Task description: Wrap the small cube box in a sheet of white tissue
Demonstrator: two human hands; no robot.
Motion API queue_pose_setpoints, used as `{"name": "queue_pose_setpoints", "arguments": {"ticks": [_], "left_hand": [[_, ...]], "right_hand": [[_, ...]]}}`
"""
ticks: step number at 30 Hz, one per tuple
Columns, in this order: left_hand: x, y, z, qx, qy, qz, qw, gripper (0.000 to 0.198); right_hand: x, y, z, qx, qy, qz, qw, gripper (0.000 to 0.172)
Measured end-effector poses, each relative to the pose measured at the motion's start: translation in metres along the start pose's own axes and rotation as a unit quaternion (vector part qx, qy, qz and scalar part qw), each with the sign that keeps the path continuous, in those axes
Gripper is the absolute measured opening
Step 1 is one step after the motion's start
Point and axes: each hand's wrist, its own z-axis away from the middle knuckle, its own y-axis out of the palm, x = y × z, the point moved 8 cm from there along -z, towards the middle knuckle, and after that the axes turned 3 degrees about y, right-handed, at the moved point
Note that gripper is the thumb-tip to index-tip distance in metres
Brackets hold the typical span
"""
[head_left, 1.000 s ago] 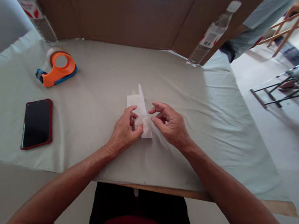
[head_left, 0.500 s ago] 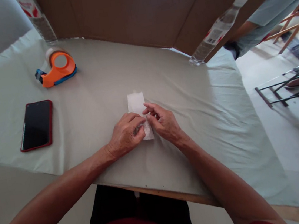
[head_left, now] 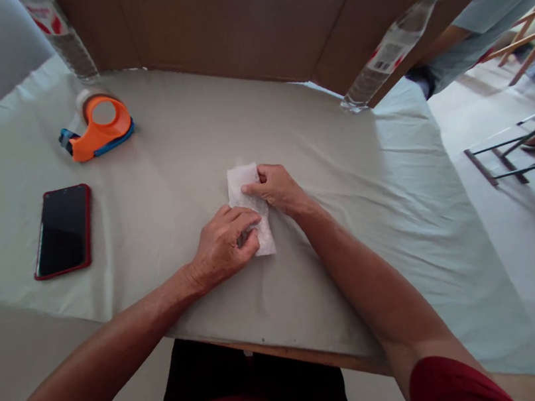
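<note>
A narrow white strip (head_left: 264,240), bumpy like folded bubble wrap, lies lengthwise on the cloth in front of me. My left hand (head_left: 226,239) is on its lower left side, fingers bent and thumb drawn toward them, pinching its surface. At the upper right edge, my right hand (head_left: 276,189) grips the strip with the thumb on top and the fingers curled at the side, partly hidden. Whether anything is wrapped inside the strip cannot be seen.
An orange tape dispenser (head_left: 103,126) and a red-cased phone (head_left: 63,231) lie to the left. A brown cardboard panel (head_left: 221,26) stands at the back, with a plastic bottle (head_left: 68,49) at its left and another bottle (head_left: 389,51) at its right. A person's arm (head_left: 442,43) shows behind.
My right hand has moved up along the strip, from near the left fingers to its upper right edge, and now grips there. The left hand stays nearly in place.
</note>
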Motion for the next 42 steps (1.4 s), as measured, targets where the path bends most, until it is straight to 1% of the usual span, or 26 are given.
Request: {"name": "queue_pose_setpoints", "arguments": {"ticks": [4,8,12,16,19,22,24,26,28,31,33,35,38,41,42], "left_hand": [[0.004,-0.001,-0.002,0.013,-0.026,0.000,1.000,0.024],[0.009,0.000,-0.002,0.021,-0.052,0.005,0.998,0.022],[0.011,0.000,0.000,-0.002,-0.065,0.009,0.998,0.021],[0.014,-0.006,0.005,-0.041,-0.101,-0.010,0.994,0.021],[0.019,-0.012,0.008,-0.072,-0.125,-0.015,0.989,0.032],[0.027,-0.013,0.011,-0.097,-0.144,0.003,0.985,0.051],[0.034,-0.009,0.012,-0.096,-0.166,0.030,0.981,0.067],[0.039,-0.003,0.013,-0.076,-0.185,0.065,0.978,0.075],[0.040,0.002,0.012,-0.048,-0.192,0.098,0.975,0.067],[0.038,0.005,0.012,-0.021,-0.199,0.133,0.971,0.044],[0.036,0.004,0.012,-0.018,-0.200,0.147,0.968,0.032],[0.034,0.003,0.010,-0.009,-0.184,0.163,0.969,0.023],[0.032,0.004,0.007,0.030,-0.158,0.194,0.968,0.019],[0.031,0.000,0.005,0.073,-0.134,0.202,0.967,0.013],[0.030,-0.002,0.004,0.092,-0.119,0.198,0.969,0.014]], "right_hand": [[-0.001,0.003,0.001,0.010,0.001,-0.079,0.997,0.018],[0.008,0.007,0.008,0.036,-0.013,-0.170,0.985,0.021],[0.022,0.005,0.022,0.047,-0.021,-0.206,0.977,0.022],[0.035,0.003,0.041,0.066,-0.055,-0.210,0.974,0.024],[0.040,0.003,0.051,0.082,-0.073,-0.223,0.969,0.026],[0.042,0.003,0.060,0.080,-0.087,-0.227,0.967,0.026],[0.043,0.002,0.067,0.073,-0.097,-0.207,0.971,0.023],[0.045,0.001,0.076,0.063,-0.111,-0.170,0.977,0.019],[0.048,0.000,0.088,0.049,-0.131,-0.131,0.981,0.012],[0.050,0.001,0.108,0.025,-0.173,-0.081,0.981,0.002],[0.051,0.003,0.121,0.006,-0.214,-0.032,0.976,0.011],[0.050,0.005,0.131,-0.011,-0.256,0.024,0.966,0.021],[0.047,0.009,0.140,-0.019,-0.313,0.071,0.947,0.028],[0.045,0.011,0.145,-0.016,-0.364,0.081,0.928,0.034],[0.045,0.012,0.146,-0.015,-0.377,0.083,0.922,0.035]]}}
